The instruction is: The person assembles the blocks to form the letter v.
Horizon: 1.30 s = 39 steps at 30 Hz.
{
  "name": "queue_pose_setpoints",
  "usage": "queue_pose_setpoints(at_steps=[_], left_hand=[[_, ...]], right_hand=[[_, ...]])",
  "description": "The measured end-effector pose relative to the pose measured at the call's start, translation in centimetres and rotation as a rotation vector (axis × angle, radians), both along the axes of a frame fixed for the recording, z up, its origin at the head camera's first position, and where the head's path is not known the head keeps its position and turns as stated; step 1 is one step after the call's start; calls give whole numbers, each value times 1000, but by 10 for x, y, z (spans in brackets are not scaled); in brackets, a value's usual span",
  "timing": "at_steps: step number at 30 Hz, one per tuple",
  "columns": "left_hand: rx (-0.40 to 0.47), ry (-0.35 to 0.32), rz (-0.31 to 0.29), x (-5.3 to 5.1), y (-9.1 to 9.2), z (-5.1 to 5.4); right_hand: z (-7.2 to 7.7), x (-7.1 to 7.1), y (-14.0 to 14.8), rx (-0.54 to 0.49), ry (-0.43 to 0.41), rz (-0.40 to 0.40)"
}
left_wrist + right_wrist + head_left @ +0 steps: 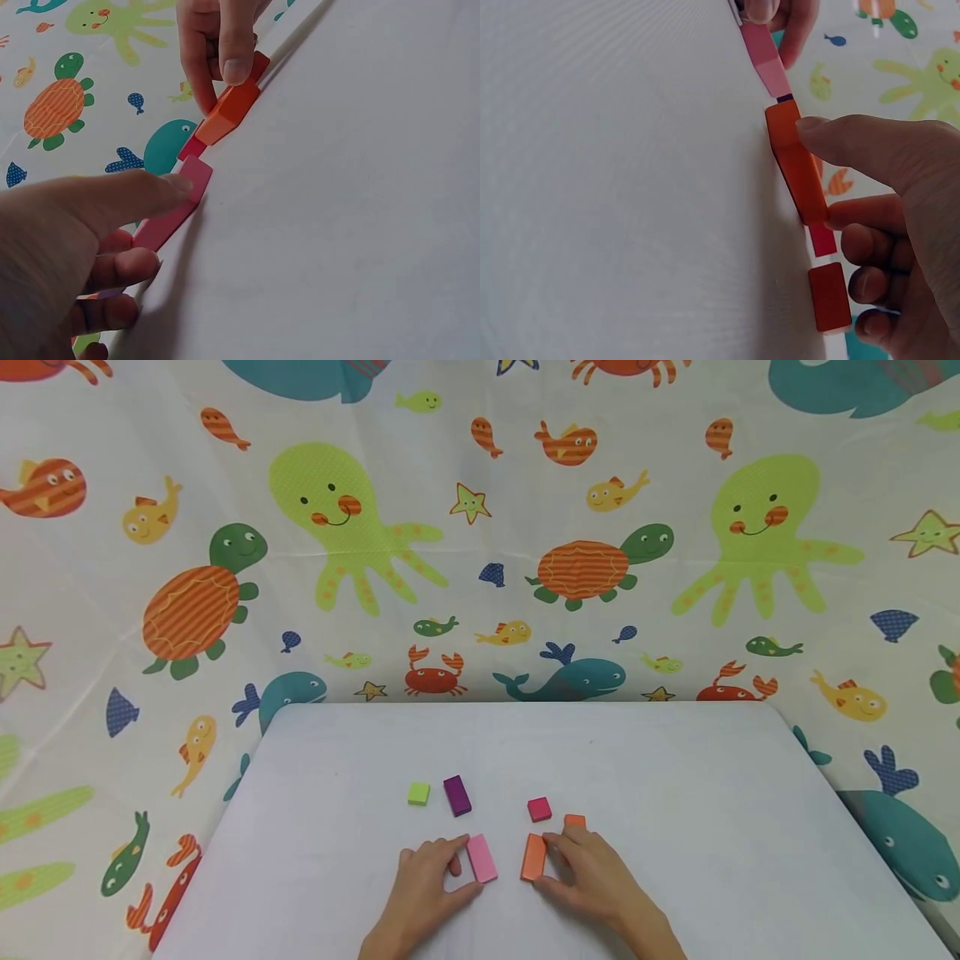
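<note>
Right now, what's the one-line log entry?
left hand: pinches pink block | right hand: pinches orange block | beyond: green block, purple block, red block, second orange block

Two forearms (382,941) slant inward from the lower edge of the head view. Left grip (430,881) and right grip (592,878) face each other across a gap, each pinching between thumb (462,895) and forefinger (450,846) (the right's remaining fingers (871,285) curl loosely toward the palm, its wrist view shows).
</note>
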<state>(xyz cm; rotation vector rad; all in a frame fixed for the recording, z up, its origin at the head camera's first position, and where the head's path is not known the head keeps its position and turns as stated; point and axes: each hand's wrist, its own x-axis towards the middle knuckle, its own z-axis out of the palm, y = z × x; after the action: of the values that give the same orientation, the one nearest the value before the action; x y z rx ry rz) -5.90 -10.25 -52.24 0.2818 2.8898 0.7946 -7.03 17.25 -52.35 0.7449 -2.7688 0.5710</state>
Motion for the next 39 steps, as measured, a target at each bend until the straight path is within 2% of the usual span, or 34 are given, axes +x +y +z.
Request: queue_pose_setpoints(at_steps=[13, 18, 28, 39], left_hand=[[9, 60, -42, 0, 4, -3], [5, 63, -48, 0, 6, -2], [24, 120, -62, 2, 8, -3], [27, 128, -66, 2, 9, -4]], right_hand=[[-2, -1, -5, -101, 76, 61], [-1, 0, -8, -81, 86, 51], [-2, 1, -10, -54, 86, 41], [-4, 1, -11, -53, 99, 34]])
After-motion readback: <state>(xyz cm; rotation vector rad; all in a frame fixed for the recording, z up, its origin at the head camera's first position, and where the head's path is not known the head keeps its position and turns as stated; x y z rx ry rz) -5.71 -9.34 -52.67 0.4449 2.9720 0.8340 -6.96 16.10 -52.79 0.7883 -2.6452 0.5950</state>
